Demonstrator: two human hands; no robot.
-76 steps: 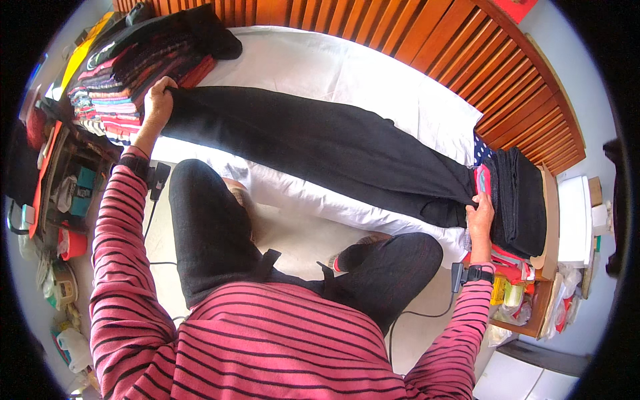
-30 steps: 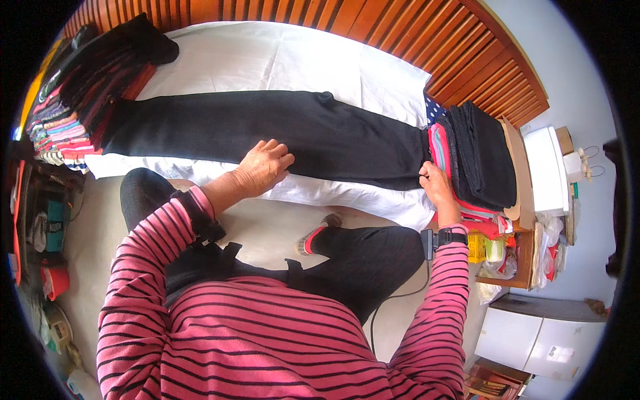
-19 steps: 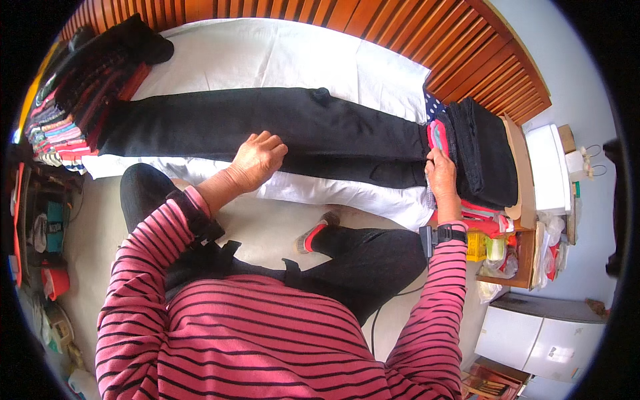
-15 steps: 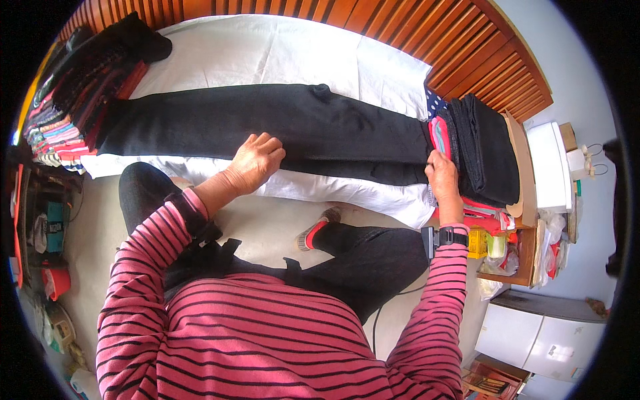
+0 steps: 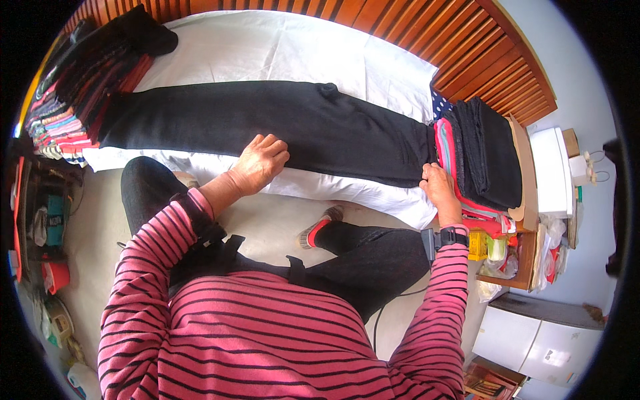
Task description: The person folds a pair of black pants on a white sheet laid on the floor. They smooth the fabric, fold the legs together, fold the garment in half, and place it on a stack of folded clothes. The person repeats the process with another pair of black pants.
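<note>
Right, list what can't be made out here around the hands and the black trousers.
Head view only:
- Black trousers: left end hidden under the clothes heap.
- Right hand: fingertips masked by the trousers' edge, so its grip is unclear.
- Left hand: palm side hidden against the cloth.
- Folded stack: single garments indistinguishable.

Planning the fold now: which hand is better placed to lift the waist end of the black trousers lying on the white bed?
Probably the right hand: it rests at the end of the black trousers beside the folded clothes stack. The left hand lies flat mid-leg.

Slatted wooden headboard (image 5: 427,33), pale wall (image 5: 573,87), white cabinet (image 5: 540,343), light floor (image 5: 267,223).
</note>
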